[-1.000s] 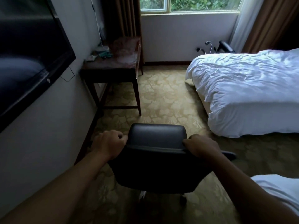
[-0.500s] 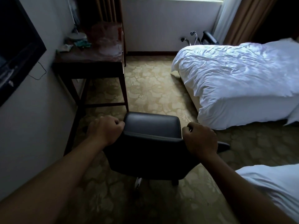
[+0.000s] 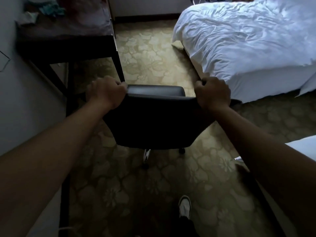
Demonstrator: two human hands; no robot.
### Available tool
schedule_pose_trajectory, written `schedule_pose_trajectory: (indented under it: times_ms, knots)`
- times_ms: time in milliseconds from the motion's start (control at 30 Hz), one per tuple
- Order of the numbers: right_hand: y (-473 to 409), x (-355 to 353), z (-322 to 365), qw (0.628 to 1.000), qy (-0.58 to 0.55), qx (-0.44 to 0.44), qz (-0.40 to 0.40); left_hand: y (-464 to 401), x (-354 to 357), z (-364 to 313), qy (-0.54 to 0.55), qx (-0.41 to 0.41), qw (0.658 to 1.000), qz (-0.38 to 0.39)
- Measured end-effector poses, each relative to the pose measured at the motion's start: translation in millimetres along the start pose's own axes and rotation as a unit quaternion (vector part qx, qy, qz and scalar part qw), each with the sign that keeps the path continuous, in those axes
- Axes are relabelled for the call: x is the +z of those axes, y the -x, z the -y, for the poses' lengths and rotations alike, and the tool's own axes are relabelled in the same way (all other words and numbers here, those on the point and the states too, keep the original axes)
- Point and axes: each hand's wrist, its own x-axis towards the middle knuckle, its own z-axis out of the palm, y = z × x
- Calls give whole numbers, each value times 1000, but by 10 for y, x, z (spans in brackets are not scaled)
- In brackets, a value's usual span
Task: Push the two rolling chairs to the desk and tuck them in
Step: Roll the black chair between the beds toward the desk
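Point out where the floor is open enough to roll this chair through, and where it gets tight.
Open carpet runs ahead between the desk on the left and the bed on the right. It is tight at the chair itself: the left hand is close to the desk's front leg, and the right hand is near the bed's corner.

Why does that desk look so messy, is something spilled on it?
Nothing looks spilled. The dark wooden desk has crumpled teal and pale things bunched at its back corner, too blurry to name. The white duvet is rumpled. The black rolling chair stands upright, gripped by the left hand and right hand.
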Motion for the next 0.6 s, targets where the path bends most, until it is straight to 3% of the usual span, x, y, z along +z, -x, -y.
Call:
schedule_pose_trajectory:
  times_ms: [200,600]
  knots:
    - [-823,379,152,1000,1,-24,16,-771,71,-24,13,-27,999,22]
    - [-2573,839,183,994,-41,-91,52,-2010,342,-527,16,-112,993,-25]
